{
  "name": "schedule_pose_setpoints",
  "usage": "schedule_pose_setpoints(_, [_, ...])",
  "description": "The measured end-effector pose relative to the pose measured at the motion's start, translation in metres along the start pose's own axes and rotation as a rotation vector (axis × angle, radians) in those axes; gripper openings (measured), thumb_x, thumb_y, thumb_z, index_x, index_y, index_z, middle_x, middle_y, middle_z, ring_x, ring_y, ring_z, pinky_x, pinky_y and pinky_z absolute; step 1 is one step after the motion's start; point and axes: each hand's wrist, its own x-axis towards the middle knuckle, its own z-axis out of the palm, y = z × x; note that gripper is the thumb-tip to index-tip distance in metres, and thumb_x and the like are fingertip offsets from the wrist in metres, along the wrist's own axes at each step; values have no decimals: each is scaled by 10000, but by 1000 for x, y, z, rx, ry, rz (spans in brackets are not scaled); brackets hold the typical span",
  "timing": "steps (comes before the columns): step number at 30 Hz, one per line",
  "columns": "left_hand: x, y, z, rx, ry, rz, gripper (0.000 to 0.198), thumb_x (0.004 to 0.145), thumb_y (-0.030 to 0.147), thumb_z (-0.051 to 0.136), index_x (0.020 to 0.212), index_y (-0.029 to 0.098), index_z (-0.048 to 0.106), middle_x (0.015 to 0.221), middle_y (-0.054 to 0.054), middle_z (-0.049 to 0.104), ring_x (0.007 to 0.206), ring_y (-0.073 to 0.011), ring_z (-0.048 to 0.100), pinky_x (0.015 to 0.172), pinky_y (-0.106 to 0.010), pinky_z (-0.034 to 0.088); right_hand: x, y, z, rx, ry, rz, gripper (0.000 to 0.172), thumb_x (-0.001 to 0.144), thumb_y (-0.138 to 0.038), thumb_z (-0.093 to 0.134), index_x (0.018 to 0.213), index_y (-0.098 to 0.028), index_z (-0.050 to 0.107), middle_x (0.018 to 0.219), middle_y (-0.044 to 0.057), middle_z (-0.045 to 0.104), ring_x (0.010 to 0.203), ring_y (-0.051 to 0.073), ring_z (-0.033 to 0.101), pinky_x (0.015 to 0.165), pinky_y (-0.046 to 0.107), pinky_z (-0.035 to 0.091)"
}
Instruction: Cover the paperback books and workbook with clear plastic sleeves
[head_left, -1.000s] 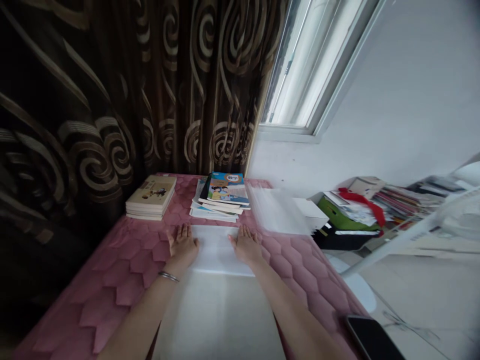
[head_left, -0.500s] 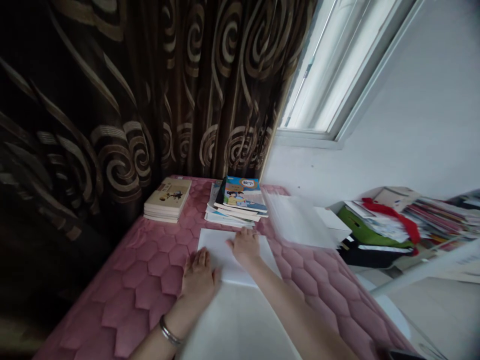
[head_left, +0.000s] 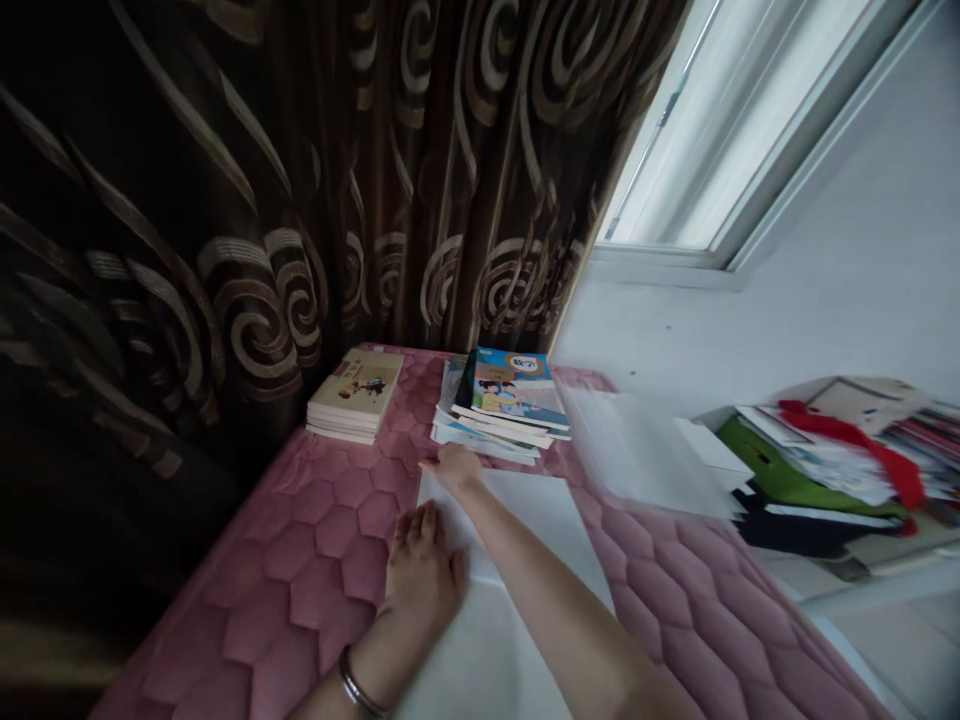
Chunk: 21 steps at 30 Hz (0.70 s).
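Note:
A white sheet (head_left: 536, 510) lies flat on the pink quilted surface, with a crosswise line where a duller, greyish-cream part (head_left: 480, 650) begins nearer to me. My left hand (head_left: 424, 565), with a silver bangle on its wrist, rests palm down across the sheet's left edge, its fingers stretched out. My right hand (head_left: 454, 468) is at the sheet's far left corner, just in front of the textbook pile. Its fingers look curled in and are partly hidden, so whether they pinch the paper does not show. My right forearm crosses over the sheet.
Beyond the sheet lie a pile of textbooks (head_left: 514, 395) with a blue cover on top and a stack of beige books (head_left: 356, 395). Clear plastic sheets (head_left: 645, 450) lie to the right. A dark patterned curtain (head_left: 420, 180) hangs behind. Papers and a green bag (head_left: 780, 470) sit far right.
My right hand has slid left across the sheet to its far left corner, and its fingers look more curled. My left hand keeps its place on the left edge. The view has turned slightly left.

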Motion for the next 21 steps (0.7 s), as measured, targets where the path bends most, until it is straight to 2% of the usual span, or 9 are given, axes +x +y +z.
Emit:
schedule_pose_setpoints(6, [3,3,-6,12,-88,-21,524,882,316,377,1351,117,499,1380,-150,506,1266,-331,448,1087,-487,313,-30,2,2,9,-80,-125,499,767,-651,576,854,-195,758,931,116,738,909,259,681,723,273,496])
schedule_pose_setpoints(10, [2,7,-11,5,-127,-47,548,881,327,380,1360,80,482,1400,-159,487,1266,-335,447,1104,-472,295,-18,-2,-2,-7,-23,-90,523,792,-616,575,978,-154,736,1032,161,711,1009,293,647,785,310,487])
schedule_pose_setpoints(15, [1,7,-10,17,-90,-44,534,886,330,373,1351,100,498,1406,-153,480,1273,-337,440,1097,-485,301,-2,-8,-5,-9,29,-22,547,888,-565,457,1091,-113,688,1060,198,690,1013,297,645,806,341,486])
schedule_pose_setpoints(18, [1,5,-10,26,-85,-24,516,890,325,379,1341,111,511,1387,-148,498,1258,-319,461,1097,-471,307,-11,-6,0,0,16,-56,529,890,-567,451,1069,-136,700,1069,179,693,1028,285,640,816,332,481])
schedule_pose_setpoints(21, [2,4,-11,38,-103,-16,510,901,322,372,1337,100,512,1374,-143,512,1276,-311,447,1117,-458,283,-27,-1,3,17,-41,-105,506,808,-611,551,978,-171,733,1009,137,721,954,269,669,753,293,493])
